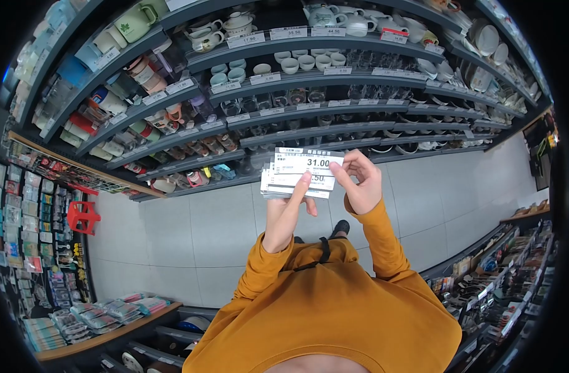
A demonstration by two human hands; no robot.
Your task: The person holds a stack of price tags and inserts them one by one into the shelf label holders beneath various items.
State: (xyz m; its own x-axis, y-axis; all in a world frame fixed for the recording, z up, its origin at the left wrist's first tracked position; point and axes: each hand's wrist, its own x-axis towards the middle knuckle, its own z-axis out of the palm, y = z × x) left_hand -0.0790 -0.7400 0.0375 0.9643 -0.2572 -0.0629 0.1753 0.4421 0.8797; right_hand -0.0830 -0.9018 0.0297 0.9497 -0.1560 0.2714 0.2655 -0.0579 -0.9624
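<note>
A stack of white printed price tags (284,184) lies in my left hand (287,214), thumb pressed on top and fingers curled beneath. The uppermost price tag (303,160) reads 31.00 and overlaps another whose visible digits end in .50. My right hand (362,184) pinches the right edge of that top tag between thumb and fingers. Both hands are in front of my body, above the tiled floor, with the tags fanned slightly apart.
Curved-looking shelves (309,84) ahead carry cups, bowls, teapots and glasses, with price strips along their edges. A red stool (83,217) stands at left near hanging packets. Wrapped packs (104,317) lie on a low shelf behind left. Utensil racks (502,280) stand at right.
</note>
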